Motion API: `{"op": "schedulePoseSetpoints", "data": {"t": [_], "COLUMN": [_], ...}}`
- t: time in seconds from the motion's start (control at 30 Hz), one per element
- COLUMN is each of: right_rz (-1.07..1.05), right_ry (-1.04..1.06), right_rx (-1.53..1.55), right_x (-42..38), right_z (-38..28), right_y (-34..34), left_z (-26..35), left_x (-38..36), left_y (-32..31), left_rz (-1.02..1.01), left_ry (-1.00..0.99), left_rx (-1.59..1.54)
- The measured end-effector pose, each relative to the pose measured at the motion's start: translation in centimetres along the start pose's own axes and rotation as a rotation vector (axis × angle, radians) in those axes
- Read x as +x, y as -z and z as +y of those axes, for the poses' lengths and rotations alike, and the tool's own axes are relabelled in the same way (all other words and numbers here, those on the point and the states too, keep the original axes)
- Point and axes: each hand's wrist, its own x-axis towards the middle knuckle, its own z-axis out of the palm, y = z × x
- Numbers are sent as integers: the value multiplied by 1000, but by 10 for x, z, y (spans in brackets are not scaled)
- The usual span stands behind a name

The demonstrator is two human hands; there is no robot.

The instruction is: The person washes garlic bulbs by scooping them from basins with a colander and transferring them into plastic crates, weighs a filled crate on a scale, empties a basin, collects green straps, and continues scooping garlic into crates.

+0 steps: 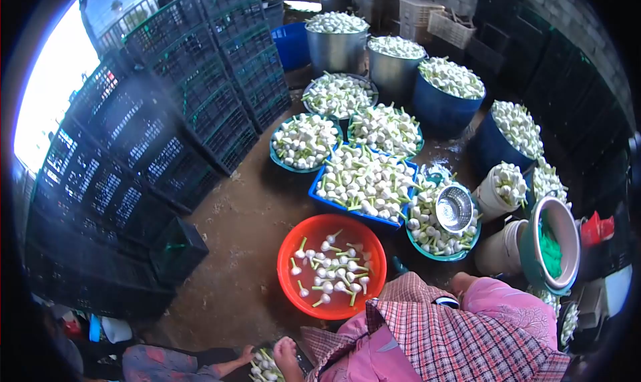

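Observation:
At the bottom edge, my left hand (286,355) looks closed, its fingers curled; what they hold, if anything, is hidden. Just left of it lie garlic bulbs (266,366) with short green stems. My right hand (461,283) shows only in part, past the pink sleeve and beside the checked apron (461,328); its fingers are hidden. In front of me stands a red basin (286,275) with white garlic bulbs (340,275) inside. Another person's hand (248,354) reaches toward the bulbs from the lower left.
Beyond the red basin are a blue crate (319,194) and teal basins (280,163) heaped with garlic. A metal colander (455,208) rests on one heap. Buckets (502,250) stand at right, with large tubs (446,108) behind. Stacked dark crates (127,155) line the left side.

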Motion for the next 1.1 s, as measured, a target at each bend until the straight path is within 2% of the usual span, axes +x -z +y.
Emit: {"op": "schedulePoseSetpoints", "data": {"t": [0.07, 0.13, 0.23, 0.3, 0.37, 0.43, 0.47, 0.5, 0.53, 0.6, 0.63, 0.7, 0.73, 0.9, 0.93, 0.97, 1.03, 1.07, 1.1], "right_rz": [-18, 28, 451, 427, 393, 356, 183, 178, 304, 353, 430, 327, 319, 394, 316, 339, 542, 627, 426], "right_ry": [50, 74, 127, 146, 167, 192, 160, 172, 185, 205, 198, 127, 133, 247, 231, 267, 414, 441, 362], "right_rx": [-44, -153, -125, -144, -199, -283, -251, -283, -89, -148, -258, 139, 134, 817, 783, 632, -163, -365, -333], "right_x": [-7, -51, -14, -7, 1, 6, 17, 35, 30, -2, 26, 43, 44, 38, 28, 29, 73, 92, -15], "right_z": [5, 7, 58, 88, 117, 147, 163, 180, 184, 181, 187, 178, 171, 107, 96, 86, 92, 92, 41], "right_y": [14, 53, 41, 34, 46, 67, 74, 82, 99, 143, 150, 177, 179, 195, 195, 192, 165, 154, 179], "left_z": [31, 54, 75, 78, 73, 76, 73, 71, 67, 54, 44, 39, 39, 54, 56, 56, 65, 63, 56], "left_x": [-4, -5, -18, -21, -18, -26, -33, -41, -48, -63, -68, -77, -83, -86, -81, -79, -86, -85, -87], "left_y": [-24, -57, -127, -170, -205, -234, -244, -250, -254, -256, -253, -248, -245, -234, -229, -220, -200, -180, -155], "left_rz": [34, 84, 92, 59, -29, 6, 24, 56, 69, 98, 122, 158, 164, 216, 188, 187, 158, 183, 199], "left_ry": [-61, -109, -117, -112, -291, -333, -370, -362, -368, -362, -335, -302, -285, -317, -363, -395, -508, -497, -485], "left_rx": [6, 6, 60, 93, 118, 134, 159, 149, 212, 282, 332, 389, 397, 365, 402, 432, 388, 433, 479]}}
